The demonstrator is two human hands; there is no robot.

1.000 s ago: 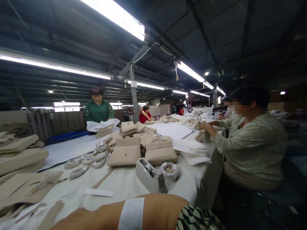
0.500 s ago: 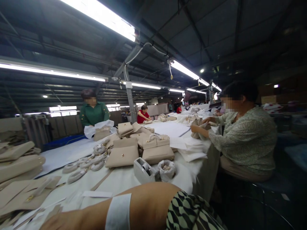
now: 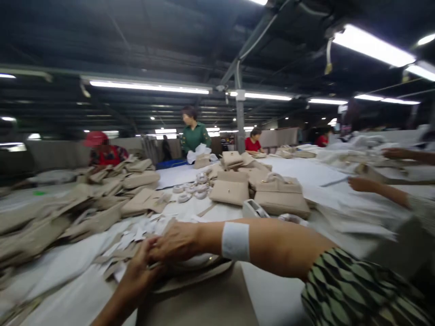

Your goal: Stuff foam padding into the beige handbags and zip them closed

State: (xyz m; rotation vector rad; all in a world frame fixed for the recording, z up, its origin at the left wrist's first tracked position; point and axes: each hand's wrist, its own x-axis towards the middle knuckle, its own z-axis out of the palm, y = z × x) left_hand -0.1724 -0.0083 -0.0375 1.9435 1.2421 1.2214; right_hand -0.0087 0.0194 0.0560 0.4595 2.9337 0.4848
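Note:
Close in front of me lies a large beige handbag [image 3: 200, 299], its upper edge towards my hands. My right hand [image 3: 178, 242] reaches across over the bag's top, fingers curled downward. Directly beside it, my left hand [image 3: 142, 260] comes up from below, with its thumb and fingers pinched against the right hand's fingers. Whatever is between them is hidden and blurred. A white band [image 3: 235, 241] wraps my right forearm. Beyond the hands lie white paper scraps and beige strips [image 3: 136, 237].
Flat beige pieces [image 3: 102, 213] are heaped at left. Finished-looking beige bags [image 3: 282, 197] and wrapped handle rings [image 3: 195, 190] stand ahead, near a white tape dispenser [image 3: 254, 209]. A co-worker's hand [image 3: 365, 184] is at right; other people stand across the table.
My view has swung left and down. My left hand has come into sight, and both hands now meet above the beige bag, which was out of view before.

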